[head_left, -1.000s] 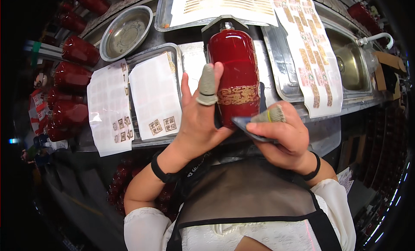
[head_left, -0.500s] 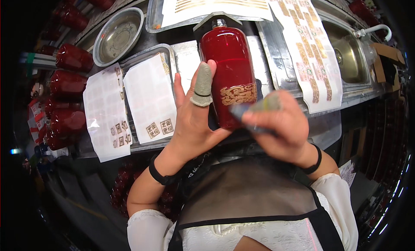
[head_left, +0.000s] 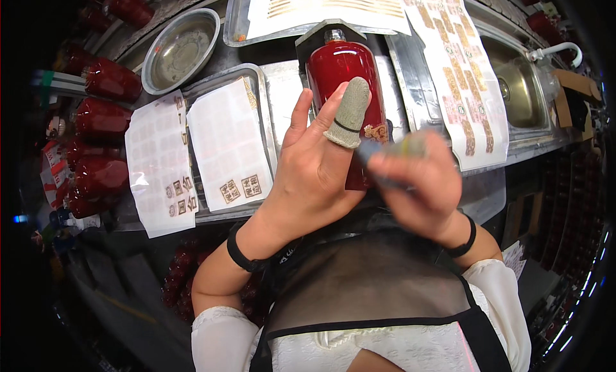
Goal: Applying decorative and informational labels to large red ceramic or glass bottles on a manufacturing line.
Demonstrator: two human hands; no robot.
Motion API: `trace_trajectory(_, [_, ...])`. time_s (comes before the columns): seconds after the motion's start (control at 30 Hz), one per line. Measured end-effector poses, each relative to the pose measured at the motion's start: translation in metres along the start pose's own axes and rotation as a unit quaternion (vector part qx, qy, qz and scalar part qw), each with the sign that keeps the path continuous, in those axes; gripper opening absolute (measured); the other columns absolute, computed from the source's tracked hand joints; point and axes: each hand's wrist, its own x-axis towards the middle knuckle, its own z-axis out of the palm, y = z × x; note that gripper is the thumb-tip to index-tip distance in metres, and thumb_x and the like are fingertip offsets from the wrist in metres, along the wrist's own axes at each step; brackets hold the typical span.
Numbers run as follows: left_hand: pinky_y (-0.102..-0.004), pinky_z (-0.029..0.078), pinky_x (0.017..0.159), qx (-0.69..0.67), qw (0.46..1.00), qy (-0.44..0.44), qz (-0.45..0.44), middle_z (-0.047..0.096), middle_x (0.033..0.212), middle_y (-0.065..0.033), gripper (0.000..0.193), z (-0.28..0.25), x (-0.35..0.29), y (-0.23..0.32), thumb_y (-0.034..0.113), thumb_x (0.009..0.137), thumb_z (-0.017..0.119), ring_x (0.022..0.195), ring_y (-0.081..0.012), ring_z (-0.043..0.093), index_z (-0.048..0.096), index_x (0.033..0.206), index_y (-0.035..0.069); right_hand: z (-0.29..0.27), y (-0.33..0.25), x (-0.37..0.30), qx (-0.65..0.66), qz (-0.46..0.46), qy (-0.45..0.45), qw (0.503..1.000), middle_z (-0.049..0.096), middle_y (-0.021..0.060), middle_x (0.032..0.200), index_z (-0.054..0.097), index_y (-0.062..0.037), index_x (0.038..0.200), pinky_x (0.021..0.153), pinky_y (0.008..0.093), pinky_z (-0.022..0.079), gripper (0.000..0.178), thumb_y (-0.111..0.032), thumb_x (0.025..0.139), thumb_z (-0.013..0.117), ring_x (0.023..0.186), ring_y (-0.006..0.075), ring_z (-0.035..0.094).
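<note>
A red glass bottle point(head_left: 345, 65) lies on its back in a dark cradle, its clear neck pointing away from me. Across its left side and lower body rests my left hand point(head_left: 324, 160), fingers stretched and spread, with a grey fabric cot on one finger. A gold patterned decal point(head_left: 376, 133) shows on the bottle's right side, partly hidden by that hand. My right hand point(head_left: 420, 179), blurred by motion, is closed around a grey-blue flat piece point(head_left: 370, 151) by the decal; its exact kind is unclear. A cot with a yellow band covers a right finger.
Left of the bottle, decal sheets point(head_left: 224, 147) lie on a metal tray. A round metal basin point(head_left: 149, 70) stands behind them. More decal sheets point(head_left: 459, 83) lie to the right, before a sink point(head_left: 536, 109) with a white tap. Several red bottles point(head_left: 102, 118) line the left side.
My left hand has slid right over the bottle, covering more of it. Less of the gold decal shows, now further right. My right hand stays beside it, still blurred.
</note>
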Motion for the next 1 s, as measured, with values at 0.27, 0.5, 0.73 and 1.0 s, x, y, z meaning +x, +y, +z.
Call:
trace_trajectory(0.27, [-0.0593, 0.017, 0.115, 0.041, 0.998, 0.017, -0.050, 0.038, 0.154, -0.0218, 0.073, 0.004, -0.019, 0.003, 0.017, 0.065, 0.081, 0.144, -0.0357, 0.036, 0.058, 0.134, 0.008, -0.011, -0.011, -0.002, 0.050, -0.005, -0.072, 0.996, 0.065, 0.0089, 0.080, 0.070, -0.0039, 0.097, 0.060, 0.0359, 0.045, 0.036, 0.008, 0.064, 0.077, 0.067, 0.0260, 0.058])
trace_trajectory(0.5, [-0.0572, 0.023, 0.114, 0.107, 0.992, 0.052, -0.032, 0.046, 0.148, -0.0231, 0.066, 0.011, -0.035, 0.000, 0.022, 0.065, 0.084, 0.135, -0.0387, 0.047, 0.067, 0.129, 0.015, -0.019, 0.003, 0.003, 0.032, 0.172, 0.054, 0.983, 0.065, 0.0082, 0.083, 0.067, -0.0017, 0.094, 0.066, 0.0295, 0.045, 0.024, 0.007, 0.074, 0.076, 0.071, 0.0187, 0.058])
trace_trajectory(0.73, [-0.0608, 0.025, 0.112, 0.015, 0.998, 0.061, -0.013, 0.048, 0.144, -0.0273, 0.065, 0.005, -0.042, 0.000, 0.020, 0.064, 0.083, 0.134, -0.0407, 0.048, 0.064, 0.124, 0.004, -0.015, -0.008, -0.005, 0.051, 0.042, -0.037, 0.997, 0.065, 0.0080, 0.086, 0.069, -0.0071, 0.097, 0.064, 0.0356, 0.045, 0.039, 0.006, 0.062, 0.078, 0.069, 0.0274, 0.058])
trace_trajectory(1.0, [-0.0514, 0.025, 0.117, 0.023, 1.000, -0.006, 0.020, 0.049, 0.145, -0.0199, 0.074, -0.007, -0.005, 0.000, 0.023, 0.061, 0.084, 0.139, -0.0330, 0.044, 0.060, 0.129, 0.003, -0.037, 0.004, 0.001, 0.078, 0.235, -0.082, 0.965, 0.066, 0.0073, 0.089, 0.067, -0.0040, 0.100, 0.066, 0.0288, 0.048, 0.025, -0.002, 0.078, 0.078, 0.077, 0.0168, 0.062])
